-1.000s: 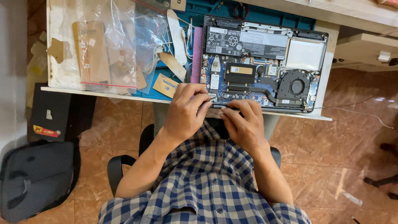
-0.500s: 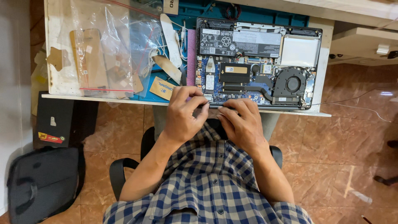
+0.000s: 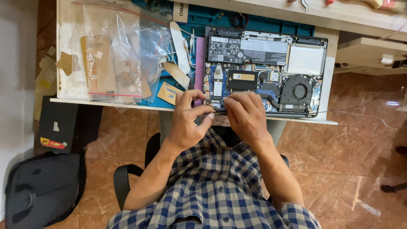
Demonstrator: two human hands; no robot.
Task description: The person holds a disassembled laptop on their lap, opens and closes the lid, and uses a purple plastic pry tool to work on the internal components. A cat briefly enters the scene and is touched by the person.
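Both hands are seen together at the near edge of the desk, working on the front rim of an opened laptop. Left hand is curled at the laptop's near left corner, thumb and fingertips pinched against the rim; whether anything small is held between them cannot be told. Right hand lies just beside it, fingers bent down onto the same near edge, its fingertips touching or almost touching those of the left.

Going from the left edge of the desk: clear plastic bags are spread over a tan card. Next to them, white and tan prying tools lie on a teal work mat. A narrow purple strip sits just left of the laptop. The laptop rests with its bottom cover off, near the right end of the desk, a black battery along its far side and a round fan toward its near right corner.

On the tiled floor at the left, a dark bag is seen.
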